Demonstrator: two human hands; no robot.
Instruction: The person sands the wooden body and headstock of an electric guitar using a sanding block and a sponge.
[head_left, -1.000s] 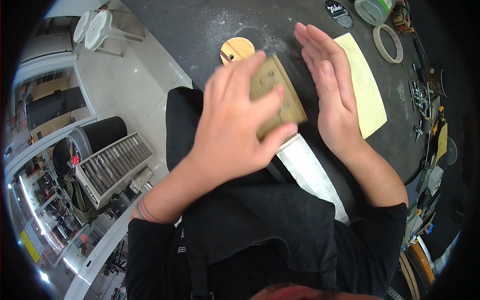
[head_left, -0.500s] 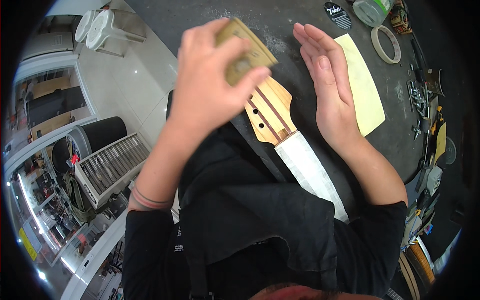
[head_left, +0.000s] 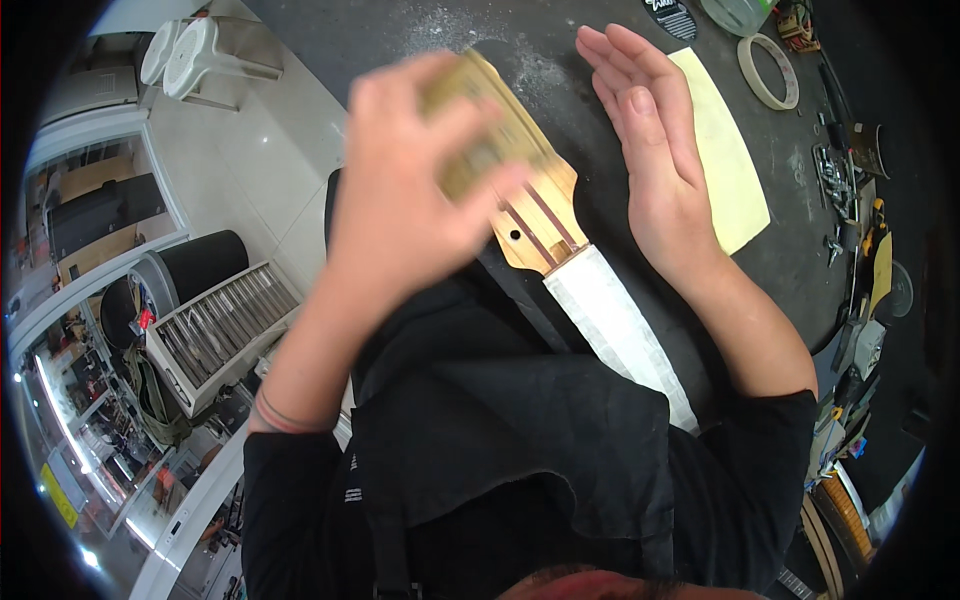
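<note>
My left hand (head_left: 400,190), smeared by motion, grips a block (head_left: 510,115) wrapped in tan sandpaper. The block lies over the upper part of a wooden guitar headstock (head_left: 548,215), which has dark lengthwise stripes; one dark peg hole shows. White tape covers the guitar neck (head_left: 620,325) below the headstock, and its lower end runs toward my black apron. Right of the headstock, my right hand (head_left: 662,185) is held edge-down with fingers stretched out and nothing in it. A pale yellow sheet (head_left: 730,160) lies partly behind that hand on the dark table.
Pale dust (head_left: 455,30) is scattered on the dark table (head_left: 350,45) beyond the block. A tape roll (head_left: 768,72) and a clear jar (head_left: 738,18) are at the far right. Tools (head_left: 832,190) line the right side. White stools (head_left: 200,60) stand on the floor at left.
The sandpaper block has moved down along the headstock in my left hand, covering more of the peg holes. My right hand keeps its pose. The view has shifted slightly.
</note>
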